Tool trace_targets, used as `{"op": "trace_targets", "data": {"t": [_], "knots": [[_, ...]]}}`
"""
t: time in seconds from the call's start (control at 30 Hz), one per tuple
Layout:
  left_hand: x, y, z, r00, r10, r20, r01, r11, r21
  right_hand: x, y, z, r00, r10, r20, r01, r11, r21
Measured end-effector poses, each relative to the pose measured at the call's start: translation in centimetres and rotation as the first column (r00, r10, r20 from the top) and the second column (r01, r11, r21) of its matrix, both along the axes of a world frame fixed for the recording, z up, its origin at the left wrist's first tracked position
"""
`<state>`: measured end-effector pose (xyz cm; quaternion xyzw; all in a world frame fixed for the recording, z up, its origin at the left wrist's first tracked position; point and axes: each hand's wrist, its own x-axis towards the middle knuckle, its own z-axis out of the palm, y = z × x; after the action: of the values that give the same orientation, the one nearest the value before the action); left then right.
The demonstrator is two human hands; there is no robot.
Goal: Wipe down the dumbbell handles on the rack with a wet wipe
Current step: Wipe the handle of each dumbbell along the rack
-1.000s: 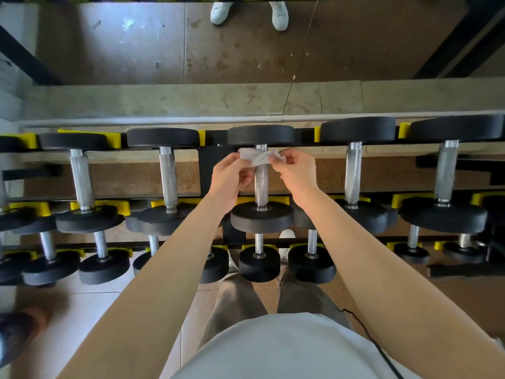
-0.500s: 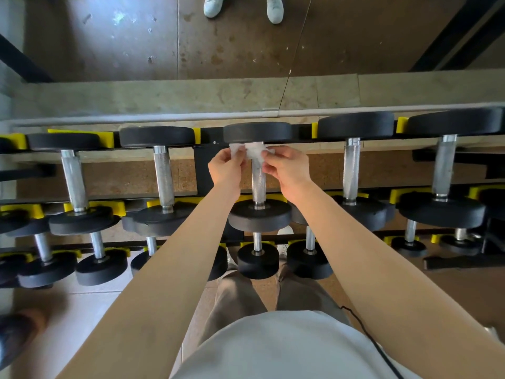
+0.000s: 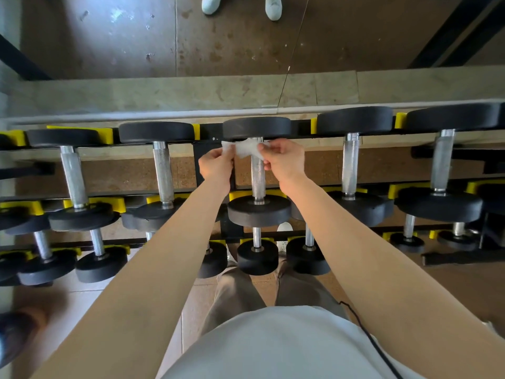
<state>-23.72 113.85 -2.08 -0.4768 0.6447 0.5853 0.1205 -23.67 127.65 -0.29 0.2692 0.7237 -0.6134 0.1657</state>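
A white wet wipe point(image 3: 244, 149) is stretched across the far end of the middle dumbbell's knurled steel handle point(image 3: 257, 177), just below its far black head point(image 3: 257, 128). My left hand point(image 3: 217, 166) pinches the wipe's left end and my right hand point(image 3: 284, 161) pinches its right end, one on each side of the handle. The dumbbell lies on the top row of the black and yellow rack point(image 3: 105, 135), its near head point(image 3: 259, 210) toward me.
More dumbbells lie left point(image 3: 163, 173) and right point(image 3: 350, 165) on the top row, with smaller ones on lower rows point(image 3: 257, 255). Behind the rack runs a stone ledge point(image 3: 191, 91). Another person's white shoes point(image 3: 272, 6) stand on the brown floor beyond.
Both hands have carried the wipe up the handle, away from me, until it lies against the far head. It is now spread flatter between them.
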Motion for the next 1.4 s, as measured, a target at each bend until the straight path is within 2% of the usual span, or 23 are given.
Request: {"op": "trace_targets", "data": {"t": [0.1,0.17,0.23,0.3,0.33,0.4,0.5,0.53,0.6,0.7,0.77,0.83,0.93,1.0,1.1,1.17,1.23,1.3,1.33,1.4], "knots": [[0.6,-0.6,0.1,0.981,-0.169,-0.098,0.183,0.972,0.147,-0.3,1.6,-0.7,0.990,-0.137,0.019,0.135,0.987,0.089],[1.1,-0.7,0.4,0.948,-0.278,-0.155,0.300,0.943,0.145,-0.1,2.8,-1.1,0.978,-0.204,0.035,0.198,0.972,0.128],[1.4,-0.8,0.2,0.960,-0.253,-0.120,0.262,0.963,0.067,0.5,2.8,-1.0,0.993,-0.117,0.035,0.114,0.990,0.086],[2.0,-1.2,0.0,0.986,-0.162,-0.043,0.162,0.987,-0.018,1.2,2.2,-0.3,0.995,0.093,0.031,-0.094,0.995,0.027],[2.2,-1.4,-0.2,0.986,-0.165,-0.015,0.164,0.986,-0.038,1.5,2.1,-0.1,0.985,0.172,0.026,-0.173,0.985,0.013],[2.8,-1.6,0.0,0.956,-0.293,0.004,0.293,0.956,0.009,1.6,2.9,0.0,0.987,0.159,0.033,-0.160,0.987,0.024],[3.6,-1.7,0.6,0.881,-0.471,-0.048,0.474,0.879,0.058,2.1,5.2,-0.6,0.997,-0.012,0.071,0.007,0.998,0.067],[3.8,-1.8,0.5,0.874,-0.484,-0.046,0.485,0.874,0.021,2.5,5.6,-0.8,0.997,0.000,0.083,-0.007,0.996,0.087],[4.2,-2.1,0.3,0.900,-0.436,-0.005,0.435,0.898,-0.064,3.5,5.0,-0.9,0.985,0.137,0.107,-0.148,0.984,0.096],[5.0,-2.8,-0.3,0.929,-0.363,0.069,0.369,0.922,-0.118,4.6,3.1,-0.7,0.895,0.420,0.151,-0.433,0.899,0.066],[5.3,-3.0,-0.5,0.899,-0.431,0.076,0.438,0.888,-0.143,4.7,3.3,-1.0,0.853,0.489,0.182,-0.513,0.849,0.124],[5.4,-2.7,-0.1,0.800,-0.595,0.069,0.599,0.794,-0.106,4.3,4.9,-1.6,0.837,0.485,0.255,-0.543,0.795,0.270],[5.5,-2.2,0.0,0.597,-0.792,0.125,0.802,0.591,-0.082,4.1,6.2,-2.4,0.753,0.536,0.382,-0.657,0.591,0.468],[5.5,-2.6,-0.7,0.575,-0.784,0.233,0.818,0.547,-0.178,4.1,4.7,-2.5,0.681,0.623,0.384,-0.724,0.497,0.479],[5.7,-3.4,-1.0,0.610,-0.696,0.379,0.791,0.500,-0.353,4.0,2.1,-1.8,0.613,0.732,0.298,-0.773,0.477,0.418],[5.5,-3.3,-0.8,0.598,-0.698,0.394,0.799,0.477,-0.367,3.9,2.2,-1.8,0.620,0.723,0.306,-0.770,0.484,0.416],[5.2,-2.6,-0.2,0.509,-0.794,0.333,0.859,0.446,-0.251,3.8,3.8,-2.2,0.672,0.642,0.370,-0.728,0.479,0.490],[5.2,-1.6,0.7,0.477,-0.855,0.205,0.879,0.464,-0.114,3.9,5.5,-2.9,0.748,0.528,0.402,-0.658,0.510,0.554],[5.2,-1.4,0.8,0.484,-0.858,0.172,0.875,0.474,-0.099,4.1,5.9,-3.0,0.774,0.493,0.397,-0.629,0.526,0.572],[5.5,-1.7,0.3,0.504,-0.833,0.228,0.863,0.476,-0.168,4.2,5.3,-2.9,0.778,0.510,0.367,-0.622,0.538,0.569]]}}
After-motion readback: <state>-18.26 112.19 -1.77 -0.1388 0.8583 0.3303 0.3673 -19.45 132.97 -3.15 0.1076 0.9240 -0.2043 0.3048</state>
